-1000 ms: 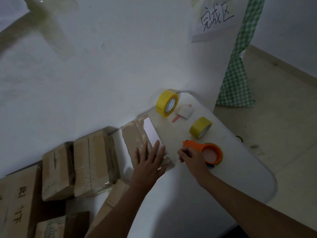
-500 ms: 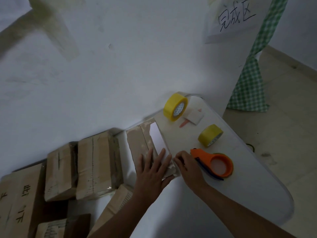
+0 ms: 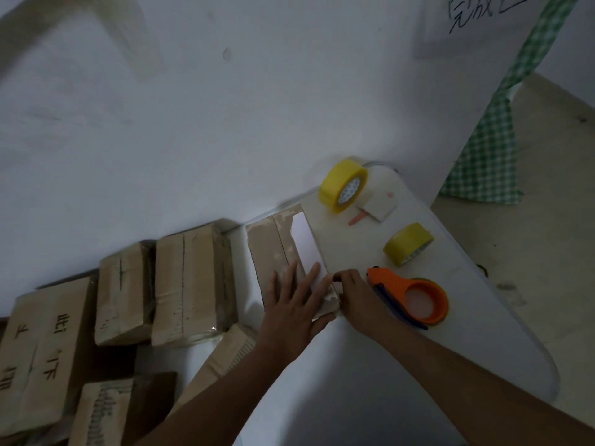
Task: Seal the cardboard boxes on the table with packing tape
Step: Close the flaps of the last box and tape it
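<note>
On the white table (image 3: 483,333), one flat cardboard box (image 3: 277,252) with a white label lies against the wall. The left hand (image 3: 294,309) presses on its near end, fingers straight and spread. The right hand (image 3: 357,292) rests at the box's right edge, fingers curled; what they pinch cannot be told. Two yellow tape rolls are present: one upright (image 3: 343,185), one lying (image 3: 408,243). One orange tape dispenser (image 3: 415,296) lies just beside the right hand. Two more sealed boxes (image 3: 190,284) sit left.

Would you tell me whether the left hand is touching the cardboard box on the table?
Touching: the head view shows the left hand lying flat, fingers spread, on top of the cardboard box.
</note>
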The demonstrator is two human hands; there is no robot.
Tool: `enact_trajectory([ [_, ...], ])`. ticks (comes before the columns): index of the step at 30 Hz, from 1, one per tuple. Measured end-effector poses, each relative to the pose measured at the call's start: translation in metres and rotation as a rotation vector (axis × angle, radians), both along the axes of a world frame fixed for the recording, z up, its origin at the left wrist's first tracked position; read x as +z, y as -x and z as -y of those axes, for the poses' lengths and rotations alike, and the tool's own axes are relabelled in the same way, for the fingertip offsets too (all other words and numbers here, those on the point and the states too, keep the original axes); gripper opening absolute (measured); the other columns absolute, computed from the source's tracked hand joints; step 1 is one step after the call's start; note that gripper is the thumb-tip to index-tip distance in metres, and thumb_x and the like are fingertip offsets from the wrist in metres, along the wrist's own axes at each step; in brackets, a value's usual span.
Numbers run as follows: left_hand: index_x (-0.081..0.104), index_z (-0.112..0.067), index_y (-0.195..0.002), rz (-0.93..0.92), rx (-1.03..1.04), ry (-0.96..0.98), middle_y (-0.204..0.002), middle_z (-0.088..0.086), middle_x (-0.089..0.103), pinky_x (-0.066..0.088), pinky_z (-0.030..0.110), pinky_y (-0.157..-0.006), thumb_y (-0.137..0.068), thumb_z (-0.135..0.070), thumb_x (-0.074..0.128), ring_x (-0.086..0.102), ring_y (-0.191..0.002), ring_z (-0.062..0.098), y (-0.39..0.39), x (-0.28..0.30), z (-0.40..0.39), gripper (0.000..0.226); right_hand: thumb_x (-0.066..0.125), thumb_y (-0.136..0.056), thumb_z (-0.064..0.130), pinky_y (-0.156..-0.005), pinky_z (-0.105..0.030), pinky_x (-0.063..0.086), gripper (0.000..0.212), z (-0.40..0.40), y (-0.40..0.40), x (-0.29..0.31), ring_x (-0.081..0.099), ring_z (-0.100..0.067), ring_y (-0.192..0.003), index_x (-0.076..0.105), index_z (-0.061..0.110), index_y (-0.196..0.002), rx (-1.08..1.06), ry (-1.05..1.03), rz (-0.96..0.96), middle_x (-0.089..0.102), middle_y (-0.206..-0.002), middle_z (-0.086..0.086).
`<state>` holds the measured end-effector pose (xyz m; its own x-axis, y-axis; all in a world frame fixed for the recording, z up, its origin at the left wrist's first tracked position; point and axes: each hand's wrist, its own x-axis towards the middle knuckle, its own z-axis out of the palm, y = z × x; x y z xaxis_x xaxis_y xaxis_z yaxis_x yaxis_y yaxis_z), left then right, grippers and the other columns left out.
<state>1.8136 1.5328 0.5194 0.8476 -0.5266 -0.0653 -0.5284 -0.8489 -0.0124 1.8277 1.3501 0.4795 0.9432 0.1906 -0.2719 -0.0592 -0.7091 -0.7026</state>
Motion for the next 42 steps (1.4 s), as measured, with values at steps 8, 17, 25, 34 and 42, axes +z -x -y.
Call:
enact_trajectory([
  [8,0.026,-0.027,-0.155,-0.019,-0.01,-0.015,-0.163,0.004,0.021,0.02,0.062,-0.112,-0.098,-0.065,0.03,0.019,-0.148,0.039,-0.001,-0.002,-0.002,0.069,0.075,-0.047,0.001,-0.062,-0.026,0.046,0.055,0.002,0.023,0.032,0.055,-0.018,-0.077,0.059,0.01,-0.099,0.209,0.345,0.322,0.056,-0.094,-0.004],
  [17,0.019,-0.029,-0.157,0.003,-0.174,-0.038,-0.164,0.001,0.017,0.017,0.062,-0.113,-0.085,-0.067,0.053,0.015,-0.149,0.038,-0.002,-0.002,-0.009,0.087,0.052,-0.08,0.055,-0.095,-0.029,0.038,0.044,0.037,0.012,0.048,0.043,-0.015,-0.109,0.054,0.023,-0.11,0.464,0.256,0.208,0.045,-0.121,0.005],
  [25,0.012,-0.032,-0.157,-0.081,-0.194,-0.049,-0.166,-0.003,0.009,0.009,0.06,-0.115,-0.081,-0.071,0.053,0.008,-0.151,0.035,-0.003,-0.002,-0.012,0.095,0.082,-0.055,0.06,-0.053,-0.025,0.044,0.051,0.014,0.027,0.054,0.056,-0.013,-0.06,0.062,0.018,-0.077,0.368,0.488,0.326,0.056,-0.074,0.004],
  [34,0.045,-0.031,-0.142,0.023,0.146,0.582,-0.16,-0.007,0.025,0.022,0.046,-0.114,-0.098,-0.051,0.035,0.022,-0.146,0.013,-0.028,0.05,-0.035,0.048,0.064,-0.074,0.018,-0.065,-0.024,0.046,0.022,0.021,0.043,0.081,0.054,-0.016,-0.08,0.053,0.02,-0.093,0.188,0.36,0.413,0.05,-0.094,0.002],
  [42,0.065,-0.015,-0.107,-0.666,1.345,1.63,-0.104,0.007,0.067,0.049,0.033,-0.078,-0.101,-0.033,0.051,0.062,-0.094,0.019,0.053,0.02,-0.064,0.023,0.033,-0.088,0.061,-0.112,-0.048,0.03,0.072,-0.049,0.028,0.06,0.029,-0.032,-0.143,0.039,0.016,-0.144,0.478,0.507,0.408,0.031,-0.155,-0.009],
])
